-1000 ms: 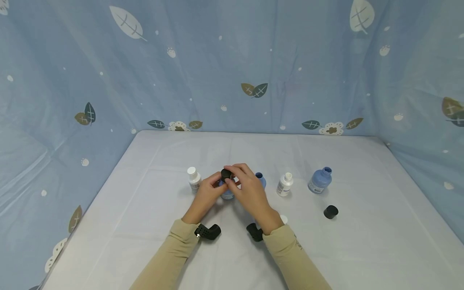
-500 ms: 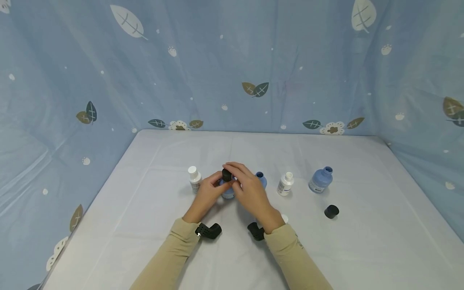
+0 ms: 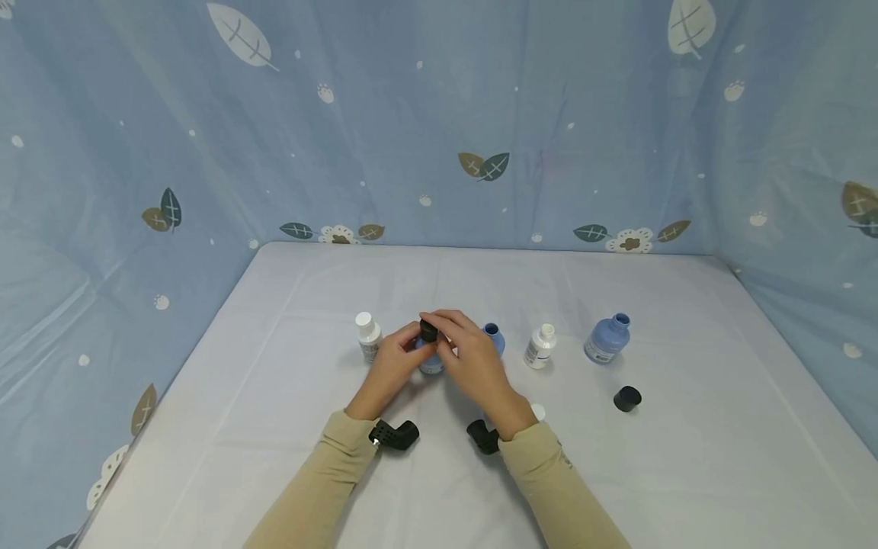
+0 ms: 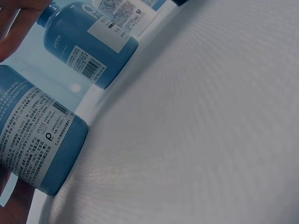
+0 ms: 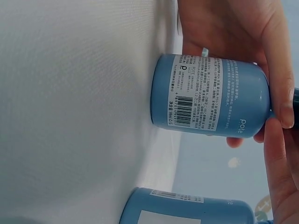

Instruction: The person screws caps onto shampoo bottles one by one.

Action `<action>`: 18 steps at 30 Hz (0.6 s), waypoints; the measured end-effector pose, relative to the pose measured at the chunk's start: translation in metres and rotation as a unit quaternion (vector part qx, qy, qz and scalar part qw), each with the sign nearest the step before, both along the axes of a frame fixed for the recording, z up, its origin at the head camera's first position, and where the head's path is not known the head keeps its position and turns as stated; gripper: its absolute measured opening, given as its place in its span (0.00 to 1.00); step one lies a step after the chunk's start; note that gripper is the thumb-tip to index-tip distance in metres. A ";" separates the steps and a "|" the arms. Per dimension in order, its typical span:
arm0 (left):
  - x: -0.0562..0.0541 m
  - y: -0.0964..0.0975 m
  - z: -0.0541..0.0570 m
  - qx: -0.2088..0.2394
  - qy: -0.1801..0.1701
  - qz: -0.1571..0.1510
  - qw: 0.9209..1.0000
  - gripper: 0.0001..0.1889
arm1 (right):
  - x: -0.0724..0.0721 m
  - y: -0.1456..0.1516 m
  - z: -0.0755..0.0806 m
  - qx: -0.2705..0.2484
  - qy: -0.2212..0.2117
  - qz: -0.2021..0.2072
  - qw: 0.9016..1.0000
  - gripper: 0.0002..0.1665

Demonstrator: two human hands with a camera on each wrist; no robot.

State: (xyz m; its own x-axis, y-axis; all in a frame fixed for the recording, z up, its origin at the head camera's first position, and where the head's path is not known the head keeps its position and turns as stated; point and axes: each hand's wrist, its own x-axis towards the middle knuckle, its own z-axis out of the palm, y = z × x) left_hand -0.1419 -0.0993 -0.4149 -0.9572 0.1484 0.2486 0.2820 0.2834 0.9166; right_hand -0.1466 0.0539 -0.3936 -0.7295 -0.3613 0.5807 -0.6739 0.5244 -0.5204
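A blue bottle with a white printed label stands on the white-covered table. My left hand grips it near the shoulder, with the thumb across its upper part. On its neck sits a black cap, which my right hand pinches between thumb and fingers. The right wrist view shows the labelled side of this blue bottle, with the black cap cut off at the frame's edge. Fingers hide most of the neck.
A white bottle with a white cap stands left. To the right are an uncapped blue bottle, a white bottle and another uncapped blue bottle. A loose black cap lies nearer; a white cap shows beside the right wrist.
The right hand's fingers have shifted slightly around the black cap, its thumb drawing back from the cap's front. The left hand keeps its grip and the other bottles stay put.
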 end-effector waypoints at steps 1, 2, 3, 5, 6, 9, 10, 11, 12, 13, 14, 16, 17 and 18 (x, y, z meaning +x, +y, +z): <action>0.000 0.000 0.000 -0.003 0.003 0.000 1.000 0.13 | 0.000 0.000 0.000 0.000 0.000 0.000 1.000 0.24; 0.000 0.000 -0.001 -0.005 0.008 -0.002 1.000 0.13 | 0.000 0.000 0.001 -0.001 0.000 0.000 1.000 0.23; -0.002 -0.001 -0.005 -0.004 0.009 -0.003 1.000 0.13 | 0.001 0.000 0.001 -0.003 -0.001 0.000 1.000 0.23; -0.006 -0.002 -0.013 -0.002 0.008 -0.003 1.000 0.12 | 0.001 0.000 0.001 -0.008 -0.003 0.001 1.000 0.23; -0.009 -0.003 -0.017 -0.004 0.008 -0.003 1.000 0.12 | 0.001 0.000 0.001 -0.011 -0.003 0.001 1.000 0.23; -0.015 -0.005 -0.030 -0.004 0.004 -0.001 1.000 0.11 | 0.002 -0.001 0.001 -0.014 -0.006 0.000 1.000 0.23; -0.016 -0.005 -0.031 -0.005 0.004 -0.001 1.000 0.11 | 0.002 -0.001 0.000 -0.013 -0.006 -0.001 1.000 0.23; -0.016 -0.006 -0.032 -0.006 0.005 -0.001 1.000 0.11 | 0.001 -0.001 0.000 -0.012 -0.007 -0.002 1.000 0.22; -0.017 -0.006 -0.033 -0.007 0.005 -0.002 1.000 0.11 | 0.001 -0.001 -0.001 -0.011 -0.007 -0.003 1.000 0.22; -0.017 -0.006 -0.033 -0.007 0.006 -0.002 1.000 0.10 | 0.001 -0.001 -0.001 -0.011 -0.006 -0.004 1.000 0.22; -0.017 -0.006 -0.033 -0.005 0.004 -0.002 1.000 0.10 | 0.001 -0.001 -0.001 -0.011 -0.006 -0.004 1.000 0.22; -0.017 -0.006 -0.032 -0.006 0.003 -0.002 1.000 0.10 | 0.000 -0.001 -0.001 -0.013 -0.006 -0.003 1.000 0.22; -0.017 -0.006 -0.032 -0.008 0.001 -0.002 1.000 0.10 | 0.000 -0.001 -0.001 -0.015 -0.006 -0.002 1.000 0.22; -0.017 -0.006 -0.031 -0.008 0.001 -0.002 1.000 0.10 | -0.001 -0.001 -0.001 -0.017 -0.007 -0.001 1.000 0.22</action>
